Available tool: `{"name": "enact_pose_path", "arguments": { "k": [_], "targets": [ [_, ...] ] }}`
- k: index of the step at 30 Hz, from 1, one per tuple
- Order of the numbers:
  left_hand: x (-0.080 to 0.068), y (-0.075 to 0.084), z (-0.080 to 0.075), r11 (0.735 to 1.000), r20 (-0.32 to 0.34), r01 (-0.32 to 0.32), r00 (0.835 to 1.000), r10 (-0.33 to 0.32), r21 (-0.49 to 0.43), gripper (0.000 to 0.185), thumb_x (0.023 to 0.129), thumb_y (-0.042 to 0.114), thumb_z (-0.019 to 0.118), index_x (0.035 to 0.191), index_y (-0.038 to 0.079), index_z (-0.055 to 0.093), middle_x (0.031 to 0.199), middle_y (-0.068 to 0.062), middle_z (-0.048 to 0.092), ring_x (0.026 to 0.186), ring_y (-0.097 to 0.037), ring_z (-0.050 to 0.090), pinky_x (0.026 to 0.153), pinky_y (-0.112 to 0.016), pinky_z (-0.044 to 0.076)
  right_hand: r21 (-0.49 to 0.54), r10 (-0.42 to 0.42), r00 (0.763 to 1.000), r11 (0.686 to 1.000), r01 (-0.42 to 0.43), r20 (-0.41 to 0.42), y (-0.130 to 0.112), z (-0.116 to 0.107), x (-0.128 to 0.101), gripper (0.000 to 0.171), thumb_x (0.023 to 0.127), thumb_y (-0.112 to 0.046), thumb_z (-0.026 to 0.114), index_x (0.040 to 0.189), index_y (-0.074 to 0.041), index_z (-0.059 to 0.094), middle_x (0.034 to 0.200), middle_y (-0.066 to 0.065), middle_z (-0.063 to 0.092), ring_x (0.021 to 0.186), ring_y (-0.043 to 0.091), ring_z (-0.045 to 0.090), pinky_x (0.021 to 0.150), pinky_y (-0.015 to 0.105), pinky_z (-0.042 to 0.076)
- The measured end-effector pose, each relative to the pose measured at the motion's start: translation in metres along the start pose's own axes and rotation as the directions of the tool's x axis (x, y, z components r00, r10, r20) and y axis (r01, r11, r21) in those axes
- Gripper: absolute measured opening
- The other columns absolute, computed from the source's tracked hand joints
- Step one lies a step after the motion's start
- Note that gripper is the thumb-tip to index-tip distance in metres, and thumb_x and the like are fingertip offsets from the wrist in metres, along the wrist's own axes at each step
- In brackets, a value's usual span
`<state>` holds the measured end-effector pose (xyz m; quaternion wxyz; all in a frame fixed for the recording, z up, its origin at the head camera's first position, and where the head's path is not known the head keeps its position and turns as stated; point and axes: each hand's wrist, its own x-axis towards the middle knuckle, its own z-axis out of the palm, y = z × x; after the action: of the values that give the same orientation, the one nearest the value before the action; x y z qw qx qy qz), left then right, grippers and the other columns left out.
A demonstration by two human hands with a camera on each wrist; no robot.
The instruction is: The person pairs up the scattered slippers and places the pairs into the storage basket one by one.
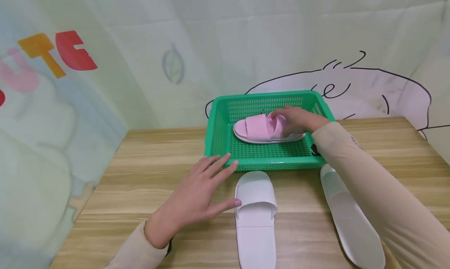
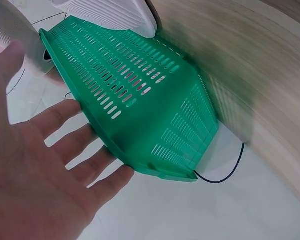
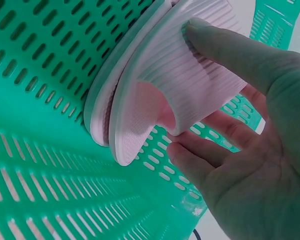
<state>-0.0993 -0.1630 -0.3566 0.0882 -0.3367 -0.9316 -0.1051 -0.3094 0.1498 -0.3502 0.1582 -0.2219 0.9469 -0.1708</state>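
Observation:
Inside the green basket (image 1: pixel 270 163), two pink slippers (image 1: pixel 258 127) lie one on the other, with their straps toward opposite ends. My right hand (image 1: pixel 299 120) reaches over the rim and grips the upper slipper at its ribbed strap (image 3: pixel 190 75). In the right wrist view the thumb lies on that strap and the fingers are on its other side. The lower slipper's edge (image 3: pixel 101 120) shows against the basket's mesh. My left hand (image 1: pixel 197 194) is spread, palm toward the basket, with fingertips at its near rim; whether they all touch cannot be told.
A white slipper (image 1: pixel 256 230) lies before the basket, toe toward it, just right of my left hand. Another white slipper (image 1: pixel 355 226) lies to the right, partly under my right sleeve. The wooden table (image 1: pixel 158 151) meets a printed cloth (image 1: pixel 175 22) behind the basket.

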Motion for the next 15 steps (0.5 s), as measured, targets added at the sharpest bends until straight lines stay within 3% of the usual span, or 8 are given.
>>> {"name": "enact_pose_path", "arguments": {
  "k": [15],
  "targets": [
    [-0.0003, 0.0018, -0.0044, 1.000, 0.011, 0.007, 1.000, -0.007, -0.003, 0.087, 0.093, 0.065, 0.071, 0.160, 0.014, 0.049, 0.166, -0.013, 0.044, 0.148, -0.040, 0.045, 0.124, -0.055, 0.035, 0.004, 0.025, 1.000, 1.000, -0.025, -0.001, -0.0080, -0.0012, -0.0038, 0.068, 0.088, -0.003, 0.081, 0.151, -0.016, 0.057, 0.152, 0.023, 0.048, 0.133, 0.046, 0.046, 0.112, 0.067, 0.044]
  ]
}}
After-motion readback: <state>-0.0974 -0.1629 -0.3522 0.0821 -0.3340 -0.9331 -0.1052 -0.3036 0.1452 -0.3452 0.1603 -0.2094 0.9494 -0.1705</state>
